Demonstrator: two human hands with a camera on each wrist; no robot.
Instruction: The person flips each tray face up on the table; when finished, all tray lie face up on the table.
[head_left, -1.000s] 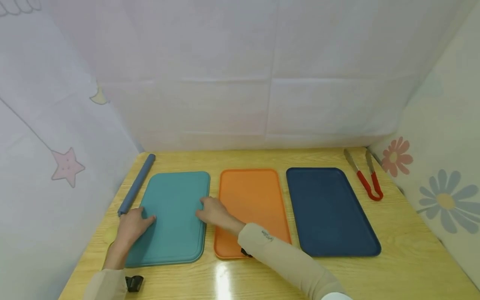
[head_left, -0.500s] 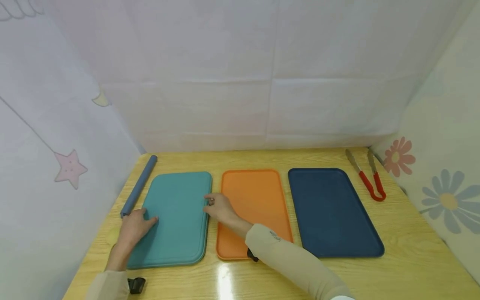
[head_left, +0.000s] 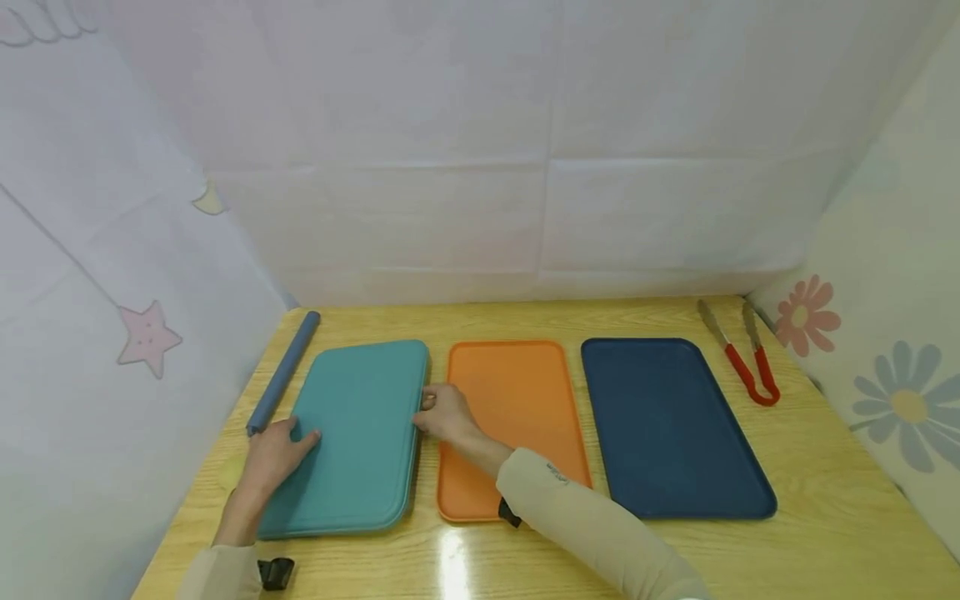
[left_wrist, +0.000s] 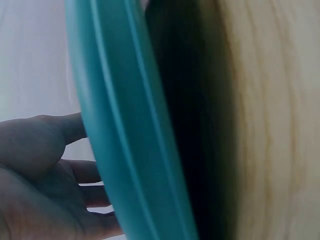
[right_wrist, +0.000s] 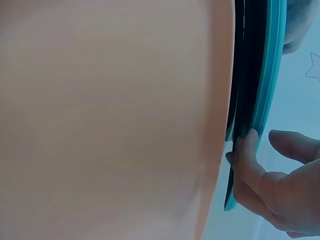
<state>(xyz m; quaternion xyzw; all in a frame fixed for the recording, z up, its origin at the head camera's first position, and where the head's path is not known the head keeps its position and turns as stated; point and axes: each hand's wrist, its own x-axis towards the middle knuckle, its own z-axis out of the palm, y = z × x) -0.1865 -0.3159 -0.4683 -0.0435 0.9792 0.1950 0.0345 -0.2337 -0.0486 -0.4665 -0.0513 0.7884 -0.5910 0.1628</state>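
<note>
A teal tray (head_left: 360, 442), flat face up, lies at the left, with its right edge raised and a dark band under it. My right hand (head_left: 446, 414) holds that edge; in the right wrist view its fingers (right_wrist: 252, 165) curl beneath the rim while the thumb stays on the upper side. At the tray's left edge is my left hand (head_left: 273, 454), thumb across the top and fingers over the side. The left wrist view shows the left hand (left_wrist: 45, 170) behind the rim, fingertips hidden, with a dark shadow between rim and wood.
An orange tray (head_left: 510, 392) sits beneath my right forearm, and a navy tray (head_left: 675, 425) lies beyond it. Red-handled tongs (head_left: 750, 367) rest at the back right. A blue rod (head_left: 285, 371) lies along the left side, with a pale yellow round thing (head_left: 232, 472) near my left wrist.
My right hand has shifted from the teal tray's top surface to its right edge, fingers now under it, and that edge has risen slightly. The left hand keeps its place on the tray.
</note>
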